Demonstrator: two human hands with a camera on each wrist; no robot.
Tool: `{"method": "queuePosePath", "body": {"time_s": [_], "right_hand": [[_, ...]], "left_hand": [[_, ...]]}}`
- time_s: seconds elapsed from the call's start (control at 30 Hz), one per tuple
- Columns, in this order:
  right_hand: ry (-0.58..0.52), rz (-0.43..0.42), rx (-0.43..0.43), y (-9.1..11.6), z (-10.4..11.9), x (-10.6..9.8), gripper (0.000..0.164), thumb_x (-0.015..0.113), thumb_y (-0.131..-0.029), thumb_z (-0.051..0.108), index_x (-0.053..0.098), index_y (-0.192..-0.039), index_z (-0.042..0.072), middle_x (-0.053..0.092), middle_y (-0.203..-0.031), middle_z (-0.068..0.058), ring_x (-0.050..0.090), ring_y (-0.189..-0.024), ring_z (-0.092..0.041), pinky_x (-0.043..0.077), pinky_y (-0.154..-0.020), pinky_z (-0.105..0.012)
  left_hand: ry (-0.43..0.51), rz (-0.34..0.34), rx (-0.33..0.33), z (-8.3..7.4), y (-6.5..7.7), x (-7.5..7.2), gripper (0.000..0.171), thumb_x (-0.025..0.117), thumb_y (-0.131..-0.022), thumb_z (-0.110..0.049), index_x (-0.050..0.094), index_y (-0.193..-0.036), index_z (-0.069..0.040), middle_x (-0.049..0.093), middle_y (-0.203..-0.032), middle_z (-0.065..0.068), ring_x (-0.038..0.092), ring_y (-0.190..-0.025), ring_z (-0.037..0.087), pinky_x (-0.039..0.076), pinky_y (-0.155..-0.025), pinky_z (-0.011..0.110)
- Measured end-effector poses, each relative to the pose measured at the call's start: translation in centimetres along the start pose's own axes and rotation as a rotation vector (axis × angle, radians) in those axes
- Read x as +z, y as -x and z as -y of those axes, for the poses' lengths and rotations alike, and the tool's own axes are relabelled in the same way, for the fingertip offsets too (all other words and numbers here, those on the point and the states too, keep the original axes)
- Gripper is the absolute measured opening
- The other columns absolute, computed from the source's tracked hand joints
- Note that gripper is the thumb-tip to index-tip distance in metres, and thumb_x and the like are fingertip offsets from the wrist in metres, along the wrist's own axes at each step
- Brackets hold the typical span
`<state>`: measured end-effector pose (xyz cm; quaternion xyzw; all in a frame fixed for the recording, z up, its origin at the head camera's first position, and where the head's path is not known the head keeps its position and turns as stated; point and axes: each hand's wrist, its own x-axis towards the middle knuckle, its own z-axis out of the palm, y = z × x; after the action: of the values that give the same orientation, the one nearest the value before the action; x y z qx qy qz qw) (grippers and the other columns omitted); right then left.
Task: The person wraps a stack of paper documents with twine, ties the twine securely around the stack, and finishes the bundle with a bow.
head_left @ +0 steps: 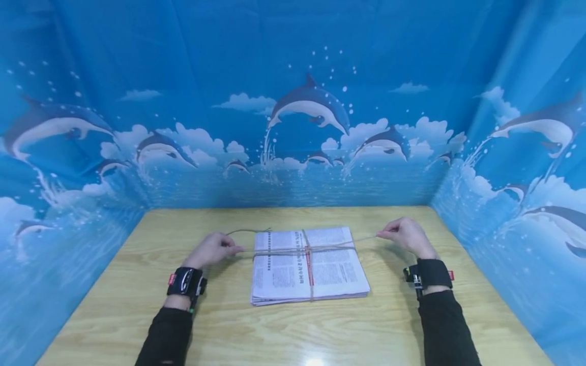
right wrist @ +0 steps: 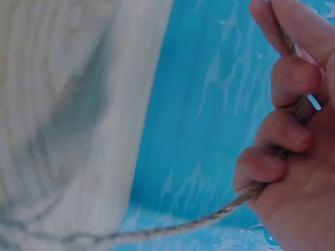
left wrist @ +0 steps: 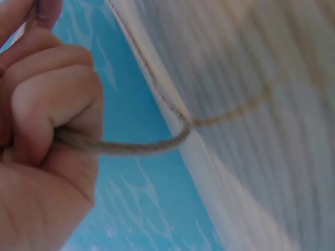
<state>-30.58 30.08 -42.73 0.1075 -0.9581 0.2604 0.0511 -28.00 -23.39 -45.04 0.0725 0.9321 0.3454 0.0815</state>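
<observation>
A flat stack of newspapers (head_left: 279,284) lies mid-table, with brown twine (head_left: 312,294) crossing over it both ways. The strands meet near the middle of the top sheet. Left of the stack, my left hand (head_left: 216,250) pinches one end of the twine between thumb and forefinger. The left wrist view shows its other fingers curled, with a slack length of twine (left wrist: 125,148) coming out of them. To the right, my right hand (head_left: 405,237) pinches the other end, and its curled fingers wrap the twine (right wrist: 180,228). Between the hands, the strands run nearly straight across the stack.
The stack rests on a wood-grain table (head_left: 220,325). A blue curtain (head_left: 220,188) printed with dolphins and clouds encloses the back and both sides. A loose bend of twine (head_left: 244,231) lies behind the left hand. Each wrist wears a black strap with a device.
</observation>
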Motion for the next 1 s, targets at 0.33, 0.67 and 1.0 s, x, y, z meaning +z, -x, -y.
{"method": "queuePosePath", "body": {"time_s": [0.33,0.67,1.0], "right_hand": [[0.08,-0.052,-0.076,0.0,0.2,1.5,0.013,0.068,-0.092,0.017,0.075,-0.095,0.006,0.072,-0.098,-0.015,0.065,-0.094,-0.036,0.049,-0.082,-0.053],[-0.123,0.155,-0.202,-0.9,3.9,4.3,0.017,0.068,-0.091,0.013,0.072,-0.108,0.009,0.07,-0.112,-0.011,0.063,-0.109,-0.033,0.05,-0.092,-0.05],[-0.017,0.121,-0.324,-0.6,7.2,7.8,0.01,0.077,-0.084,0.016,0.077,-0.093,0.013,0.075,-0.09,0.002,0.069,-0.086,-0.015,0.055,-0.08,-0.034]], "left_hand": [[-0.051,-0.081,-0.094,4.7,1.6,-3.1,0.05,0.068,-0.089,-0.046,0.05,-0.058,-0.012,0.033,-0.055,-0.006,0.031,-0.049,0.012,0.031,-0.05,0.026],[-0.191,-0.053,0.057,-1.5,-0.3,0.0,0.046,0.059,-0.097,-0.032,0.055,-0.133,-0.003,0.065,-0.121,0.021,0.063,-0.109,0.036,0.05,-0.093,0.053],[-0.249,-0.091,0.196,-4.6,-1.1,4.2,0.028,0.064,-0.096,-0.021,0.066,-0.121,-0.011,0.071,-0.1,0.003,0.061,-0.08,0.012,0.053,-0.076,0.036]]}}
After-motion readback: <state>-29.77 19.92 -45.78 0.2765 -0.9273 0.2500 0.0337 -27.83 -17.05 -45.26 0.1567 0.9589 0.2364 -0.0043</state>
